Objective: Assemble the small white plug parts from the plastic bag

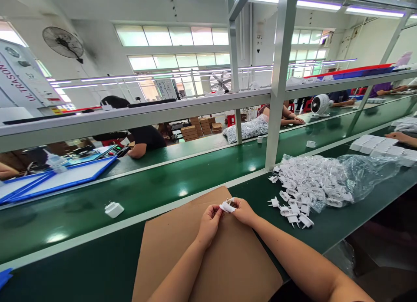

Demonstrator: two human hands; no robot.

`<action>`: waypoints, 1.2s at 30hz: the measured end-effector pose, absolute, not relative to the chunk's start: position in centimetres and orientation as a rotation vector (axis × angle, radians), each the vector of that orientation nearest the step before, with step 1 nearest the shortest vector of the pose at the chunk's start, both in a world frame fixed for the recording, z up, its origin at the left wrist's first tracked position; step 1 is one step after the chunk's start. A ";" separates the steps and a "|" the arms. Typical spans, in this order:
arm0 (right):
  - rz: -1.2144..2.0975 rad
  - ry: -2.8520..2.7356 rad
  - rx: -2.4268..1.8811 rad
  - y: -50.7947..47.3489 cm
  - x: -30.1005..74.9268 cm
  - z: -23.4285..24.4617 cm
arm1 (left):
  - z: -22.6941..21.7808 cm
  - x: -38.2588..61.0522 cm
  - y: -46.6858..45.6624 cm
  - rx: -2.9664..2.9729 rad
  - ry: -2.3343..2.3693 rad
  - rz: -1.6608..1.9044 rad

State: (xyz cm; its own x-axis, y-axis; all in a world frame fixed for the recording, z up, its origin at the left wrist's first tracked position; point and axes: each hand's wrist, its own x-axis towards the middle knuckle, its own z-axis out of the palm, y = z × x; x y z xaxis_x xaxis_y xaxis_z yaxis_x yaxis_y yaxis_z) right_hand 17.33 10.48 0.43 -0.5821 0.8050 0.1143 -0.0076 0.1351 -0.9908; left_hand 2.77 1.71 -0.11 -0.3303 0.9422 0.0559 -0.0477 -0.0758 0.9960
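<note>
My left hand point(211, 223) and my right hand point(243, 211) meet above a brown cardboard sheet point(182, 250). Between them is a small white plug piece point(227, 207), pinched by the fingers of both hands. Its finer details are too small to make out. To the right, a heap of white plug pieces point(312, 180), some with two pins showing, spills from a clear plastic bag point(371, 172) onto the dark green bench. Several loose pieces point(295, 213) lie at the near edge of that heap.
A green conveyor belt point(143, 189) runs across behind the cardboard, carrying a white charger point(114, 209). A grey metal post point(275, 85) rises beside the heap, supporting a shelf point(146, 116). White boxy pieces point(374, 145) stand far right near a person's hand point(395, 136). Other people sit across the belt.
</note>
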 end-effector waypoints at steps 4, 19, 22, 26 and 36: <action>1.500 -1.740 -0.778 10.4 17.4 0.5 | -0.3 2.8 1.8 1.006 1.369 1.558; 1.447 -1.769 -0.759 10.2 17.3 0.5 | -0.4 2.9 1.8 1.010 1.384 1.565; 1.448 -1.781 -0.762 10.2 17.3 0.4 | -0.3 2.9 1.7 1.024 1.387 1.551; 1.441 -1.802 -0.777 10.4 17.4 0.3 | -0.3 2.8 1.8 1.031 1.390 1.542; 1.425 -1.849 -0.785 10.6 17.5 -0.1 | -0.5 2.7 1.8 1.038 1.383 1.521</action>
State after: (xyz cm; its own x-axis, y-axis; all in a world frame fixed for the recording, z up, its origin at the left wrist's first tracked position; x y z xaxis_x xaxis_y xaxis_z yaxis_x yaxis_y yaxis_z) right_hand 17.45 10.62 -0.07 -0.5978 0.7887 0.1437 0.0621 0.2242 -0.9726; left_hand 2.72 1.78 -0.46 -0.3292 0.9429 0.0503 -0.0397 -0.0670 0.9970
